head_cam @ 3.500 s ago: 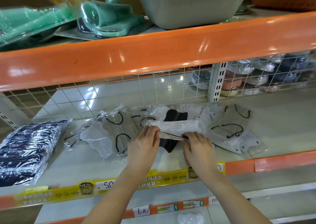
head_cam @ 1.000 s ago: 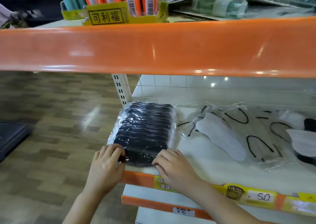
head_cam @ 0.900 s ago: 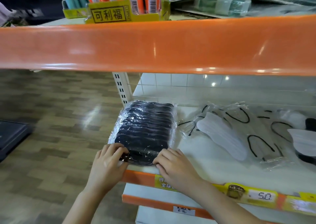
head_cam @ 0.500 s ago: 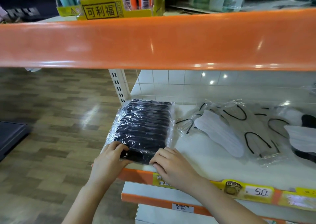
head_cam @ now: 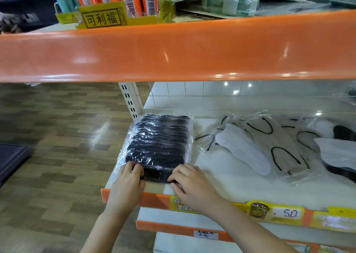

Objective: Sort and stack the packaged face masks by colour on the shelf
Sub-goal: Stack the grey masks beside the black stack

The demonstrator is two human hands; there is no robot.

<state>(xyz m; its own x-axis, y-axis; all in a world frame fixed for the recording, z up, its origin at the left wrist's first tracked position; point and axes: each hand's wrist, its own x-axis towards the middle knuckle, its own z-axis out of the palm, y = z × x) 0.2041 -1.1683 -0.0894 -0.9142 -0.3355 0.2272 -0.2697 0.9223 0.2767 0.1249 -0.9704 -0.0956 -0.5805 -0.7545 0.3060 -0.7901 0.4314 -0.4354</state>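
At the shelf's (head_cam: 221, 179) left end | black stack (head_cam: 159, 146) lay squared by the post (head_cam: 129, 102); left hand (head_cam: 128, 183) and right hand (head_cam: 190, 181) pinched its near corners, likely to align it | pale masks (head_cam: 250, 150) lay loose beside, unsorted

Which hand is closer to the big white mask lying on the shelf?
The right hand. It rests at the near right corner of the black mask stack, just left of the white mask. The left hand is at the stack's far corner, farther away.
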